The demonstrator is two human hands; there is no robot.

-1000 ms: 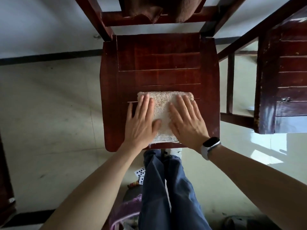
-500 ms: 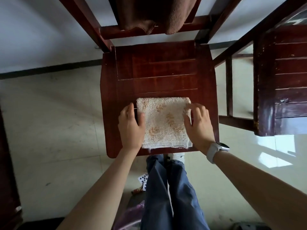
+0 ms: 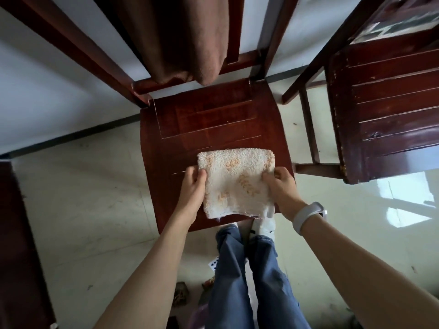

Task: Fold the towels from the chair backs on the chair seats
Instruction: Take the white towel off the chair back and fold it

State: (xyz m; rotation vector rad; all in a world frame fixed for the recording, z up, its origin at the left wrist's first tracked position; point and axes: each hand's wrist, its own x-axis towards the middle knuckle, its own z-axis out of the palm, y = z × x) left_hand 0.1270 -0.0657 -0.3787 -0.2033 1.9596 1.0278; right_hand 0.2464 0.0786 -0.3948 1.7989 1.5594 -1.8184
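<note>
Folded cream towel (image 3: 237, 184) with orange pattern lies on front part of dark red wooden chair seat (image 3: 209, 124). Left hand (image 3: 193, 188) pinches towel's left edge, thumb on top; right hand (image 3: 281, 187) grips right edge, fingers curled round it. Towel's near corner overhangs seat front. Brown towel (image 3: 180, 39) hangs over chair back (image 3: 275, 36), just above seat's rear. Second dark wooden chair (image 3: 384, 96) stands at right. White wristband (image 3: 307, 216) on right wrist. Blue-trousered legs (image 3: 247, 281) below, pale tiled floor (image 3: 95, 210), playing card (image 3: 213, 263) beside left leg.
</note>
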